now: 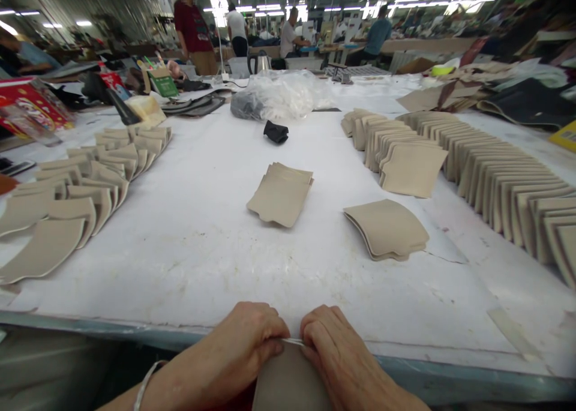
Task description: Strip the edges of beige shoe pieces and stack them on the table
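Note:
Low in the head view, at the near table edge, my left hand point(245, 342) and my right hand point(333, 351) pinch the far edge of a beige leather-like piece point(291, 381). The thumbs and fingertips meet close together along that edge, and a thin pale line shows between them. The lower part of the piece runs out of the frame. Beyond my hands lies a small stack of beige pieces point(282, 195) in the middle. A curved stack of similar pieces point(387, 228) rests to its right.
Overlapping beige pieces point(103, 186) fan along the left. Long rows of them point(499, 177) stand at the right. A black crumpled item point(276, 132) and a clear plastic bag point(288, 93) lie farther back on the white-covered table point(193, 267). Several people are in the background.

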A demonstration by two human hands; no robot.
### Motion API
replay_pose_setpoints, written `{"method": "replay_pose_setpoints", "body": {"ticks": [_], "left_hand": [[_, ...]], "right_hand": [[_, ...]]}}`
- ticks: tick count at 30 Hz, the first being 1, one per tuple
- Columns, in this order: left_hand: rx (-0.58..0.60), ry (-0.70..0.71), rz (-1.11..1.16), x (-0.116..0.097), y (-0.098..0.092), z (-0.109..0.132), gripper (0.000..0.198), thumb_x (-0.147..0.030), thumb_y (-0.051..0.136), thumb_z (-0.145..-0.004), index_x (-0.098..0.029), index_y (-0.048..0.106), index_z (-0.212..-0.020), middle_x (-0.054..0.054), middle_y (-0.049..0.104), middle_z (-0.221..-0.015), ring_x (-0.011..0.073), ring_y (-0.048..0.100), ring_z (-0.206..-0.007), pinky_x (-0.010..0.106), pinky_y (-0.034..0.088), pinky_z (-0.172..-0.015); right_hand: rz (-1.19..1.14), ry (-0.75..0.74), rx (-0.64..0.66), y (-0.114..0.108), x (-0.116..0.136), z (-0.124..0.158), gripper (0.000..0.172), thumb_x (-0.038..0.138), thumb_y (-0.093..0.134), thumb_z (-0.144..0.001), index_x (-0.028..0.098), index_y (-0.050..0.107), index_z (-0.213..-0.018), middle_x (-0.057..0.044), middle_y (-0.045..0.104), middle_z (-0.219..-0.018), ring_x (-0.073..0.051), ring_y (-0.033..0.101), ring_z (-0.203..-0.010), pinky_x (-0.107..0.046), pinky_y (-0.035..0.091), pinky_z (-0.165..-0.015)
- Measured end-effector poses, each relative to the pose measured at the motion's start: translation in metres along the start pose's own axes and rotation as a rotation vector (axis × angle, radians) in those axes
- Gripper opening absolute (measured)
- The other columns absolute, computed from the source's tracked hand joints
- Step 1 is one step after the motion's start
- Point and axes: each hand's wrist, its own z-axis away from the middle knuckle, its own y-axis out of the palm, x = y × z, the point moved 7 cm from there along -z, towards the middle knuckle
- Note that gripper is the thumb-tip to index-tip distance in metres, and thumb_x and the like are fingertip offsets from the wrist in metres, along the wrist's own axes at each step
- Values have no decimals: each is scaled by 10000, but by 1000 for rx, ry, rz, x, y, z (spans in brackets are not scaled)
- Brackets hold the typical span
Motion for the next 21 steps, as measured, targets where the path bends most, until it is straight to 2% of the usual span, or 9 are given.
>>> {"method": "replay_pose_setpoints", "body": {"ticks": [5, 9, 14, 17, 21], "left_hand": [[-5, 27, -25, -3, 3, 0, 224, -83, 453, -828, -175, 514, -634, -10, 620, -735, 134, 574, -762, 232, 348, -662], [-12, 52, -61, -6, 6, 0, 254, -62, 427, -863, -181, 536, -667, -12, 619, -748, 130, 572, -757, 234, 360, -675], [-15, 85, -146, -10, 13, -4, 248, -124, 490, -907, -174, 554, -673, 5, 614, -777, 147, 561, -787, 249, 369, -701], [-22, 113, -120, -13, 17, -6, 268, -138, 471, -940, -175, 584, -700, 4, 618, -785, 140, 554, -785, 246, 373, -709], [-25, 126, -62, -14, 17, -8, 242, -103, 485, -923, -185, 636, -752, -7, 608, -780, 129, 554, -785, 229, 364, -687]], "right_hand": [[9, -3, -16, 0, 0, 0, 221, 2, 344, -881, 190, 461, -868, -49, 556, -799, -213, 490, -728, -308, 386, -633], [13, -21, -51, -1, 1, 0, 210, 6, 353, -868, 188, 456, -860, -42, 552, -778, -206, 485, -704, -306, 367, -624], [14, -29, -66, 2, 0, 1, 191, 18, 390, -870, 195, 453, -837, -33, 548, -769, -198, 481, -697, -304, 344, -622], [-33, 15, -47, -2, -2, 3, 189, 14, 496, -845, 198, 459, -834, -19, 561, -790, -195, 496, -727, -308, 355, -658], [-194, 174, 83, -13, -9, 9, 303, -2, 666, -759, 202, 503, -914, -10, 590, -905, -200, 529, -841, -329, 386, -780]]}}
